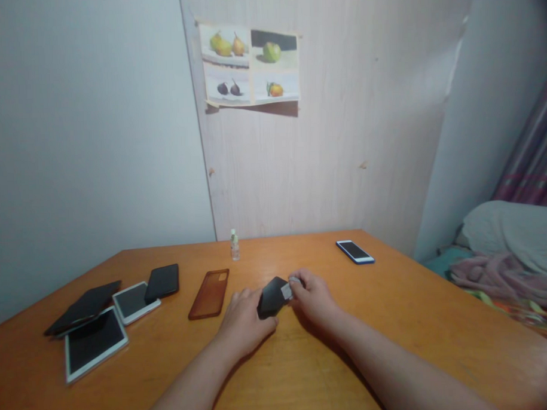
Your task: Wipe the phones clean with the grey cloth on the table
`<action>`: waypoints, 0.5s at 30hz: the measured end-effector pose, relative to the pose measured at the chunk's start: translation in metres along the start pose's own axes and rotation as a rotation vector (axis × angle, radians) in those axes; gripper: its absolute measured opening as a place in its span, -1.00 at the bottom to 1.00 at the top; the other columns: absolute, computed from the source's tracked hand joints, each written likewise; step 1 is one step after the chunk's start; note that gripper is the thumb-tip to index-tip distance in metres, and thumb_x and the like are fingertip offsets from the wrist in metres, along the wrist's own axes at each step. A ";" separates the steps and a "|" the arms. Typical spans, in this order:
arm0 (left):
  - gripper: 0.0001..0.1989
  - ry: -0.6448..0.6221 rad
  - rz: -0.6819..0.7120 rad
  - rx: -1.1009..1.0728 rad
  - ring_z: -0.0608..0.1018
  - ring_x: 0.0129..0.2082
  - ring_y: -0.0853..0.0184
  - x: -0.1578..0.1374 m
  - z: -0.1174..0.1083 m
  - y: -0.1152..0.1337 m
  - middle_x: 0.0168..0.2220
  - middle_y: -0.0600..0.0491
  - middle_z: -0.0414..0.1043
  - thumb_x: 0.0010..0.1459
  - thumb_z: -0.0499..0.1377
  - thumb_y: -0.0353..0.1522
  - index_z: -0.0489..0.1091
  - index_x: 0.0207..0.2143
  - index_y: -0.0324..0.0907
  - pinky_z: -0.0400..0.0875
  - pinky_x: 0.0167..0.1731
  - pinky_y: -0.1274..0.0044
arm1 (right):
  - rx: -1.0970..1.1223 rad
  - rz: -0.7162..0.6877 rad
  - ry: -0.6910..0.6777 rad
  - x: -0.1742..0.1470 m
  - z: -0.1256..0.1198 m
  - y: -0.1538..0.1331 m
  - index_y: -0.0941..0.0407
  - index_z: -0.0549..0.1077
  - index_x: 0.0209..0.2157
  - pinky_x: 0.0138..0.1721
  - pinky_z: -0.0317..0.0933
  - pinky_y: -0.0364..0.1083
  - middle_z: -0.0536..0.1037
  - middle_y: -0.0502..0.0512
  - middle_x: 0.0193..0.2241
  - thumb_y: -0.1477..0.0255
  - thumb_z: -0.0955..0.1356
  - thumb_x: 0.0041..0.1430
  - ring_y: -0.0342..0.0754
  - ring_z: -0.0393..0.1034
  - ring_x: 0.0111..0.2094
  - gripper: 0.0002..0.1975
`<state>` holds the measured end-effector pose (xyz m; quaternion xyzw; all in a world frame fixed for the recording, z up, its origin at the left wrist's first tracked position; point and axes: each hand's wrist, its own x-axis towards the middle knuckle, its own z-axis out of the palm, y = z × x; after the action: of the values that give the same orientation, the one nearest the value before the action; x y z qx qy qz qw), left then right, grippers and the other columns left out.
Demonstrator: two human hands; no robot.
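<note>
"So, where is the dark smartphone (pixel 271 299)?"

"Just below the middle of the frame, between the two hands. I can't tell whether it touches the wooden table (pixel 306 383)."

"And the hands?"

"The left hand (pixel 245 321) clasps its left end, thumb along the near edge. The right hand (pixel 313 293) is narrowed, pinching a small grey piece (pixel 287 292), perhaps a cloth, against its right end."

"How would it handle?"

"Light but stiff, I'd judge, with a smooth face that could slip, and glass that may crack if dropped. Best gripped by its long edges, fingers off the screen."

"Anything near?"

"A brown phone case (pixel 209 294), left of the left hand, probably bendier, and a clear little bottle (pixel 234 245) above it, towards the table's far edge."
</note>
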<state>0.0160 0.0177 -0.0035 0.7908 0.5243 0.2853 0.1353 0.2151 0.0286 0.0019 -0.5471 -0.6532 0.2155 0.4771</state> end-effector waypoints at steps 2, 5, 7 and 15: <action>-0.56 0.001 -0.002 -0.020 0.42 -0.14 0.03 0.000 -0.002 0.002 -0.21 -0.08 0.47 -0.07 0.32 -0.22 0.52 -0.08 -0.07 0.23 -0.18 0.39 | -0.001 -0.012 0.002 0.000 0.001 0.001 0.11 0.47 -0.35 -0.37 0.17 -0.14 0.53 0.01 -0.46 0.43 0.27 0.18 -0.09 0.38 -0.40 -0.86; -0.60 0.012 -0.022 -0.082 0.42 -0.17 0.01 -0.001 -0.004 0.005 -0.26 -0.08 0.48 -0.12 0.35 -0.19 0.54 -0.17 -0.05 0.22 -0.17 0.37 | 0.023 -0.034 0.001 0.000 0.004 0.005 0.11 0.47 -0.31 -0.36 0.20 -0.13 0.53 0.02 -0.43 0.41 0.27 0.19 -0.09 0.38 -0.39 -0.85; -0.60 0.031 -0.034 -0.113 0.42 -0.16 0.00 -0.001 -0.005 0.006 -0.26 -0.07 0.48 -0.12 0.36 -0.15 0.54 -0.18 -0.04 0.21 -0.14 0.35 | 0.052 -0.046 0.006 -0.001 0.006 0.007 0.11 0.47 -0.27 -0.34 0.22 -0.12 0.53 0.02 -0.41 0.38 0.26 0.21 -0.08 0.39 -0.37 -0.83; -0.67 0.084 0.098 -0.381 0.43 -0.08 0.03 0.001 -0.009 0.019 -0.13 -0.09 0.51 0.10 0.26 -0.13 0.54 -0.11 -0.05 0.22 -0.05 0.36 | 0.184 -0.110 -0.067 -0.012 0.010 -0.002 0.09 0.40 -0.24 -0.30 0.25 -0.13 0.50 0.03 -0.35 0.35 0.27 0.25 -0.08 0.38 -0.32 -0.87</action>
<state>0.0248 0.0100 0.0137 0.7629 0.4271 0.4181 0.2465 0.2046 0.0197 -0.0060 -0.4567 -0.6753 0.2662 0.5143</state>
